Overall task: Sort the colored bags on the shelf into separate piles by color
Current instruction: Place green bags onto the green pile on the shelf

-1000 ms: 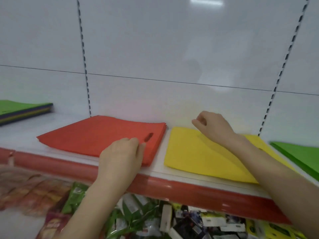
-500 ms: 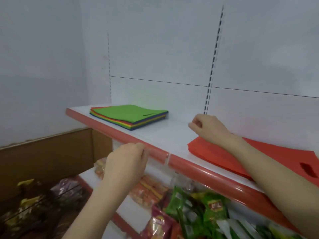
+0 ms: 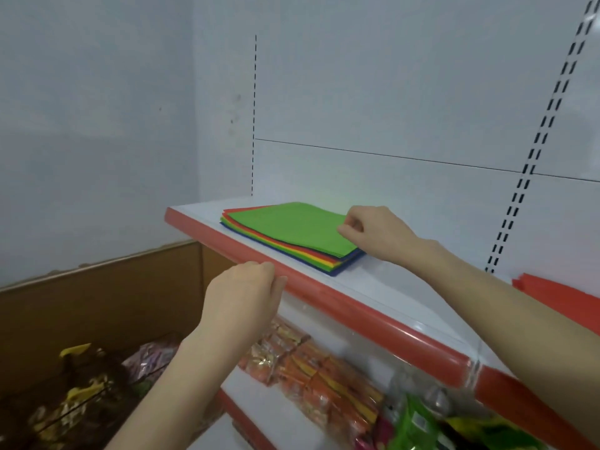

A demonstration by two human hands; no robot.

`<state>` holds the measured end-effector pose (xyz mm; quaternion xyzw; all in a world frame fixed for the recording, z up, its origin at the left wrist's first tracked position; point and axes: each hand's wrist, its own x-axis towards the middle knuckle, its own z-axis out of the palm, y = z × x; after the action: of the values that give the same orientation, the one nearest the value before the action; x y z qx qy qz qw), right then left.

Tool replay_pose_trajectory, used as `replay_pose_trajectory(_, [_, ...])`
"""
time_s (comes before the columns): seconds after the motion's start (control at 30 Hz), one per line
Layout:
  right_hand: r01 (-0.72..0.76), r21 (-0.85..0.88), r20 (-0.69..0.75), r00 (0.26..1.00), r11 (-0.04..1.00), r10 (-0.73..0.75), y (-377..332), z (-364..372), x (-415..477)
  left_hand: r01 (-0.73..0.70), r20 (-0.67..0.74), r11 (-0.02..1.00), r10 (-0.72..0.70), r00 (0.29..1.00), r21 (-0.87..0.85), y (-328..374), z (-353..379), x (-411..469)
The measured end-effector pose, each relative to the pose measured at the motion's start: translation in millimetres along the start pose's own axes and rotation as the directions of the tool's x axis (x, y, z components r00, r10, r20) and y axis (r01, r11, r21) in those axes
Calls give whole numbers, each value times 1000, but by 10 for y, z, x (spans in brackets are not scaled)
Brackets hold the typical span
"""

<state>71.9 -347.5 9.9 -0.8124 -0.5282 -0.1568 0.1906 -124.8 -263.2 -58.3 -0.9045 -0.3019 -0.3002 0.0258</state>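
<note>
Head view: locate the mixed stack of flat coloured bags (image 3: 285, 246) at the left end of the white shelf with the red front rail (image 3: 357, 311). The stack lies flat just behind the rail. Its offset edges show blue at the bottom, then yellow, red and green. The flat green bag (image 3: 292, 227) is the top layer.

Your right hand (image 3: 373, 232) is at the right edge of the stack. Its fingers are curled, and thumb and forefinger pinch the edge of the flat green bag.

Your left hand (image 3: 243, 293) is in front of and below the stack. It is closed into a loose fist with the fingertips against the red front rail, and it holds nothing.

A pile of flat red bags (image 3: 552, 287) lies on the same shelf at the far right, well apart from the stack and cut off by the frame edge. Orange snack packets (image 3: 324, 378) lie on the lower shelf
</note>
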Motion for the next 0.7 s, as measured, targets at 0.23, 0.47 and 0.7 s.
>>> replay_pose_trajectory(0.23, [24, -56, -8, 1000, 998, -24, 94, 217, 762, -22, -27, 1000, 22, 999, 7, -313, 342, 718])
replay_pose_trajectory(0.47, [-26, -117, -6, 1000, 993, 25, 348, 384, 1276, -31, 13, 999, 31, 999, 26, -604, 656, 1394])
replay_pose_trajectory(0.7, [-231, -176, -23, 973, 957, 231, 635, 460, 1449, -114, 86, 990, 107, 991, 85, -894, 952, 2026])
